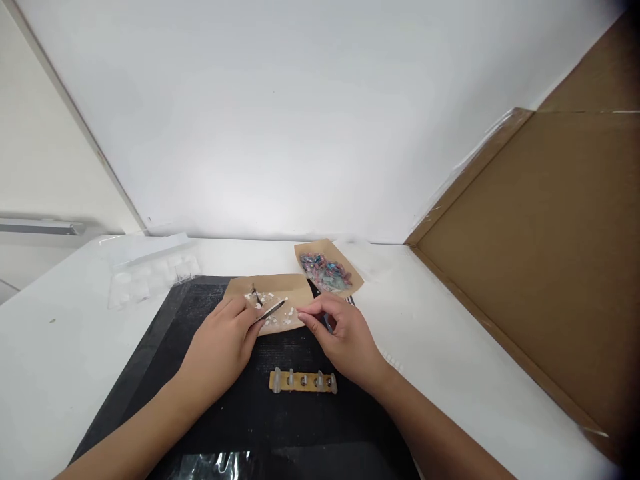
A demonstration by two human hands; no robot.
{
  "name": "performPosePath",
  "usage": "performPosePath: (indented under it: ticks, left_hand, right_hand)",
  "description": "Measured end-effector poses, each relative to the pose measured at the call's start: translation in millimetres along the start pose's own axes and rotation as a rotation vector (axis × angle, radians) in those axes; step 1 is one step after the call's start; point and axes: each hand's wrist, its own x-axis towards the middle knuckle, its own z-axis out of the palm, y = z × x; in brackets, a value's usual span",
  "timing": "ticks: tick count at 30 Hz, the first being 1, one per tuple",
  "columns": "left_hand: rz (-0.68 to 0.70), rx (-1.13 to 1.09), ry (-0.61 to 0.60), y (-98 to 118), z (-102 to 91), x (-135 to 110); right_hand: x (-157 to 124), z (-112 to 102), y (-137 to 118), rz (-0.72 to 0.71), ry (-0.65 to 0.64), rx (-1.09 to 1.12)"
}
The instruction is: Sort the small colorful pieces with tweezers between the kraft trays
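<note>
My left hand (227, 340) is closed round metal tweezers (273, 309), whose tips lie over small white pieces on a brown paper sheet (240, 288). My right hand (340, 333) rests beside that sheet with thumb and forefinger pinched together at its right edge; what they hold is too small to name. In front of both hands, on the black mat (165, 360), lies a tan strip (303, 381) carrying several clear nail-like pieces.
A second brown paper sheet (350, 285) with blue and pink pieces lies behind the right hand. Clear plastic packaging (147, 270) sits at the back left of the white table (60, 360). A brown cardboard panel (550, 267) stands along the right side.
</note>
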Motion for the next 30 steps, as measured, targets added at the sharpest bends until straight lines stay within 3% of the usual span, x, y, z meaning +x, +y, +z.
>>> performPosePath:
  ticks: [5,9,14,20,25,30]
  left_hand:
    - [-0.092,-0.405,0.057,7.7,-5.5,2.6]
    - [-0.234,-0.722,-0.051,14.6,-9.2,3.1]
    - [-0.320,-0.900,-0.096,22.6,-7.3,1.9]
    - [-0.336,-0.931,-0.135,26.3,-2.8,0.2]
    - [-0.278,-0.878,-0.049,26.3,-1.3,-2.6]
    - [-0.151,-0.747,0.028,25.2,-0.5,-5.1]
  right_hand:
    - [-0.6,2.1,-1.8,-0.026,0.041,0.061]
    - [-2.3,4.2,-2.8,-0.036,0.085,0.137]
    - [-3.9,8.0,-1.9,-0.040,0.155,0.158]
    - [-5.2,11.8,-1.8,-0.123,0.190,-0.039]
    - [-5.4,12.0,-4.0,-0.246,0.143,-0.063]
    - [-4.2,13.9,-6.8,-0.229,0.195,-0.127]
